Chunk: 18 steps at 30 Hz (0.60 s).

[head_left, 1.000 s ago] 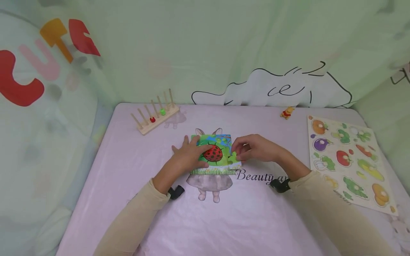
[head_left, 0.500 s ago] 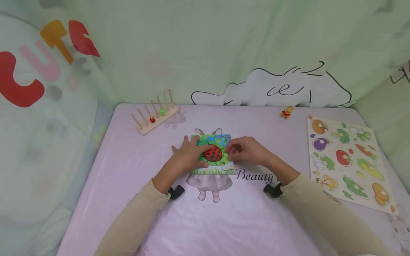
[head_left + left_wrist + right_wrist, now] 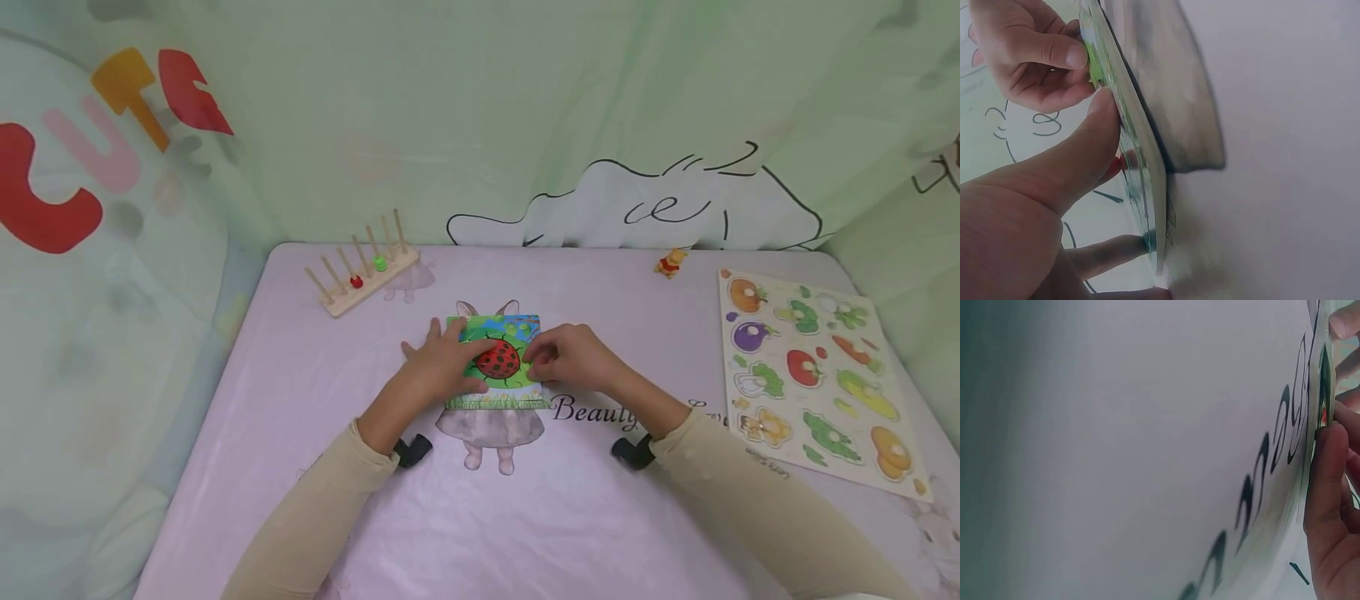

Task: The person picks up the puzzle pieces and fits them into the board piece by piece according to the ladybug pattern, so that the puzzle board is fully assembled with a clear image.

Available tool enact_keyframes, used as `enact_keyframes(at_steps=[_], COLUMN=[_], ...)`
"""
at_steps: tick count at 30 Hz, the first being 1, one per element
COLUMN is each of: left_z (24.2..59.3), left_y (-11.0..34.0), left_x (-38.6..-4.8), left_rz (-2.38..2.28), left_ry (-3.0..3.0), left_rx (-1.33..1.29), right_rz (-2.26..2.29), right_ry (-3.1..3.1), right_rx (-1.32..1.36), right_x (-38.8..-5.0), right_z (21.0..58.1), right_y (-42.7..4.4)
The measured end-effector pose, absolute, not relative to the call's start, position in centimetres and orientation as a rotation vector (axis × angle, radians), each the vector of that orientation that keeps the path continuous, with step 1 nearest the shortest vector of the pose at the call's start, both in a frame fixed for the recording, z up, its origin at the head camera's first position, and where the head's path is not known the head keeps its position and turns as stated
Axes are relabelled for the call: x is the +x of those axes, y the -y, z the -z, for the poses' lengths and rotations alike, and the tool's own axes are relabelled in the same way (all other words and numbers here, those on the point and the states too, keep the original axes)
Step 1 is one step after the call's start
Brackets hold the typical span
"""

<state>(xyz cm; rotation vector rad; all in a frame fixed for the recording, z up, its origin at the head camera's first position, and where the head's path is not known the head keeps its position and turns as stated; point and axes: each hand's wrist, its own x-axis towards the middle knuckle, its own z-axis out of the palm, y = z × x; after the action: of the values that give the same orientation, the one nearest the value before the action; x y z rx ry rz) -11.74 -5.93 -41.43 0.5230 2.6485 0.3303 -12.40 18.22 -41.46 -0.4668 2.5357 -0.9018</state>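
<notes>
A square ladybug puzzle [image 3: 498, 360] lies on the table in the head view, with a red spotted body on green. My left hand [image 3: 441, 365] rests across its left side, fingers spread and thumb pressing near the ladybug. At the right side of the puzzle, my right hand [image 3: 573, 358] pinches a green puzzle piece [image 3: 1093, 67] between thumb and fingers. That piece is mostly covered by the fingers in the head view. In the right wrist view the piece [image 3: 1327, 381] stands tilted up from the board, above the thumb.
A wooden peg rack [image 3: 371, 279] with one red and one green bead stands at the back left. Farther right are a small bear figure [image 3: 671, 263] and a vegetable puzzle board [image 3: 821, 383]. Curtains [image 3: 337, 125] enclose the table's back and sides.
My right hand has moved left with the green puzzle piece, from beyond the puzzle's right edge to over its right side. The left hand stays in place on the puzzle.
</notes>
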Motion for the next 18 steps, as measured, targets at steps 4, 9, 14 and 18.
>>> enact_keyframes(at_steps=[4, 9, 14, 18], left_z=[41.3, 41.1, 41.1, 41.2], left_y=[5.9, 5.9, 5.5, 4.2], left_x=[-11.8, -11.8, -11.7, -11.7], left_rz=[-0.323, -0.353, -0.39, -0.365], left_ry=[-2.638, -2.606, -2.606, -2.653], left_rx=[0.522, 0.518, 0.489, 0.514], right_rz=[0.867, 0.777, 0.622, 0.585], right_ry=[-2.554, -2.626, -2.605, -2.58], right_rx=[-0.483, -0.553, -0.589, -0.63], right_x=[-12.3, -12.1, -11.8, -11.8], right_z=[41.4, 41.1, 41.0, 41.3], right_y=[-18.1, -18.8, -19.8, -20.2])
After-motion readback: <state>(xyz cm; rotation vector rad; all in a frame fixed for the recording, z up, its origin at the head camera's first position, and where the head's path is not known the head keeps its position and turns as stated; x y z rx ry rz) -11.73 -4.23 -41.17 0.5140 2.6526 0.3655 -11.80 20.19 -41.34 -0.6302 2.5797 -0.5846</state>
